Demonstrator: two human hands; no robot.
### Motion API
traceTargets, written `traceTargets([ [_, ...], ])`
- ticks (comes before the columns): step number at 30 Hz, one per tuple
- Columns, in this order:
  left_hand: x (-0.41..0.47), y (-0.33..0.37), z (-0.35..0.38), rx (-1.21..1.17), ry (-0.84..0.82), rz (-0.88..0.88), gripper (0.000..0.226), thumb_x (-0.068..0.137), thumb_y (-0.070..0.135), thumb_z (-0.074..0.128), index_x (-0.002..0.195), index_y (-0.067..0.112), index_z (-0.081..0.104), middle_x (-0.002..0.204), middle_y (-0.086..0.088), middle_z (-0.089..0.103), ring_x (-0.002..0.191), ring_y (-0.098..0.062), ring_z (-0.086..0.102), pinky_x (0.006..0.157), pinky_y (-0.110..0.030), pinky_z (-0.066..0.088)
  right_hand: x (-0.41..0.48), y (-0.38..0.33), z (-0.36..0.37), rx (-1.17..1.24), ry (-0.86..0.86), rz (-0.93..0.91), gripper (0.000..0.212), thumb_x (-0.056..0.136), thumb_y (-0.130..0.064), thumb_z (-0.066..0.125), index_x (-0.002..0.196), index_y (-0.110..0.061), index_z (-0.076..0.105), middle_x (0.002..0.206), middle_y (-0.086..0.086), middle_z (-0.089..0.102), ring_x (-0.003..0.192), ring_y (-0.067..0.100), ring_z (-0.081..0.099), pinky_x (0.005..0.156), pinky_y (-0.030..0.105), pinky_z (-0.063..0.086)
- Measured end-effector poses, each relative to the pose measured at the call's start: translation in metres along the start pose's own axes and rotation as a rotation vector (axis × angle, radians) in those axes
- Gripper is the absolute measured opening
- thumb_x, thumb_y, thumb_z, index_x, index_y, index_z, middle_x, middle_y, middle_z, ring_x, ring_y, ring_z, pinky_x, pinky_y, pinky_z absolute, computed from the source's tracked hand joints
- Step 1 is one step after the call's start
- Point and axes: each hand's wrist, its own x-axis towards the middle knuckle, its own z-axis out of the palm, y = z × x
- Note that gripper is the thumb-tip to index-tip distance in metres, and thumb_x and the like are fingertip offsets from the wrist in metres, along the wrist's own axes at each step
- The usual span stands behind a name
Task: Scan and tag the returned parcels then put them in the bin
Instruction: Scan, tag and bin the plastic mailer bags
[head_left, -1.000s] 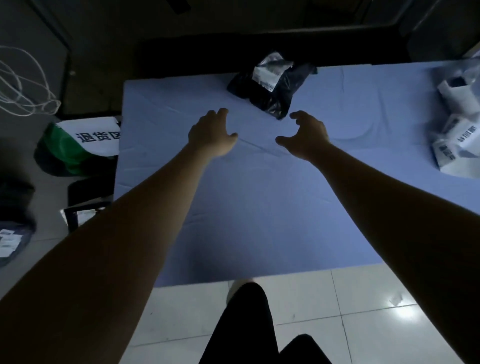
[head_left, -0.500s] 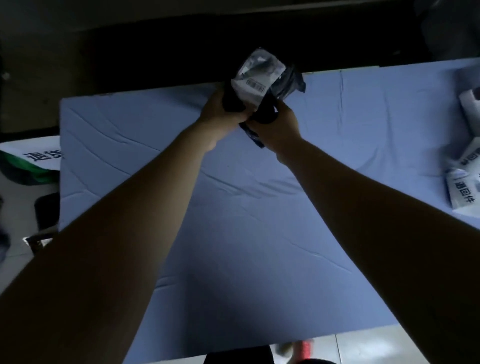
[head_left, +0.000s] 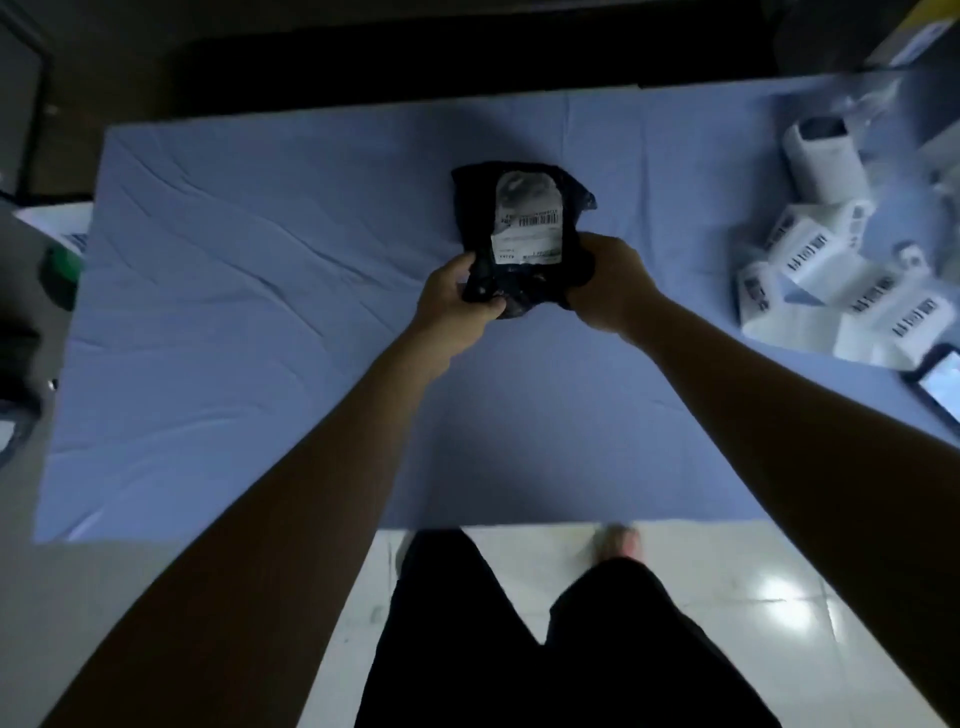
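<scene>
Both hands, left (head_left: 457, 306) and right (head_left: 613, 286), grip the near edge of the black parcel (head_left: 519, 234) over the desk (head_left: 260, 312) centre. The crumpled label (head_left: 527, 223) may scan poorly; the slick bag could slip.

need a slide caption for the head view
Left hand and right hand grip a black plastic parcel, white barcode label facing the camera, over a blue-clothed table.
</scene>
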Motion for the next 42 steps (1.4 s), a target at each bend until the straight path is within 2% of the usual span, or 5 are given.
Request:
traceTargets([
  [8,-0.124,-0.004,0.148,-0.2,0.069,-0.218,0.042,0.067,0.017,0.073,0.099,0.043,0.071,0.094,0.023,0.072,0.091,-0.004,0.066,0.075,-0.027,0.057,-0.115,0.131,-0.047,-0.065,-0.047,0.019,0.055,0.088,-0.021,0.072,0.14,-0.029,0.056,0.106,0.002,0.072,0.099,0.028,0.068,0.076,0.031,0.054],
  [25,-0.128,0.039,0.254,-0.461,0.258,-0.662,0.077,0.072,0.056,0.084,0.124,0.013,0.047,0.081,-0.005,0.061,0.058,-0.015,0.056,0.057,-0.028,0.042,-0.175,0.302,-0.196,-0.432,0.199,0.209,0.085,0.081,-0.042,0.079,0.148,-0.013,0.036,0.143,0.019,0.044,0.134,0.04,0.041,0.107,0.052,0.039],
  [31,-0.117,0.054,0.294,-0.925,0.431,-0.539,0.046,0.109,0.031,0.04,0.151,0.014,0.038,0.151,-0.007,0.048,0.135,-0.023,0.051,0.11,-0.036,0.043,-0.149,0.361,-0.215,-0.558,0.037,0.231,0.107,0.079,-0.056,0.079,0.155,-0.009,0.021,0.15,0.02,0.038,0.138,0.04,0.038,0.105,0.055,0.042],
  [35,-0.124,0.063,0.315,-0.855,0.617,-0.459,0.038,0.094,0.001,0.064,0.132,0.0,0.059,0.119,-0.014,0.066,0.104,-0.023,0.067,0.073,-0.033,0.06,-0.141,0.379,-0.225,-0.539,0.052,0.12,0.089,0.077,-0.059,0.078,0.14,-0.008,0.04,0.133,0.018,0.05,0.126,0.038,0.048,0.094,0.051,0.049],
  [42,-0.146,0.067,0.331,-0.849,0.661,-0.354,0.035,0.084,-0.017,0.058,0.108,0.005,0.069,0.113,-0.021,0.071,0.102,-0.034,0.071,0.087,-0.046,0.061,-0.129,0.387,-0.235,-0.499,-0.02,0.047,0.084,0.072,-0.052,0.082,0.133,-0.009,0.046,0.124,0.02,0.05,0.119,0.04,0.051,0.09,0.048,0.049],
])
